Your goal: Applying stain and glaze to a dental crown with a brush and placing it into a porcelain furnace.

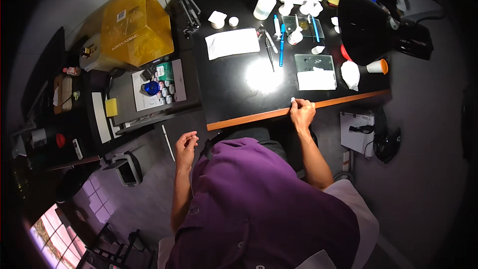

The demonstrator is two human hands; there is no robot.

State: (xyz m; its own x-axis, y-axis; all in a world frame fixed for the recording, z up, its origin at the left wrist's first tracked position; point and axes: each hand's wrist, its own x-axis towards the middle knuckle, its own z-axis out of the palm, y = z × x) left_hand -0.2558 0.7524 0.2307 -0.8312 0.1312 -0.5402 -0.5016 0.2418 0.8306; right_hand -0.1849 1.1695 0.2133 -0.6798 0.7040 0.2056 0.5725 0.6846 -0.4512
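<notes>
At the bench's [224, 94] wooden front edge, the right hand [302, 115] has its grip pinching a small white piece [293, 99]; off the bench's left front corner hangs the left hand [186, 143], fingers curled, and I can't tell if its grip holds anything; glossy black open room runs along the bench's left front; flat white sheet [232, 43] at bench left, glass plate [314, 61] at bench right; yellow see-through box [137, 27] left of the bench.

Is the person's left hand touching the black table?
Apart: the head view shows a clear gap between the left hand and the black table.
</notes>
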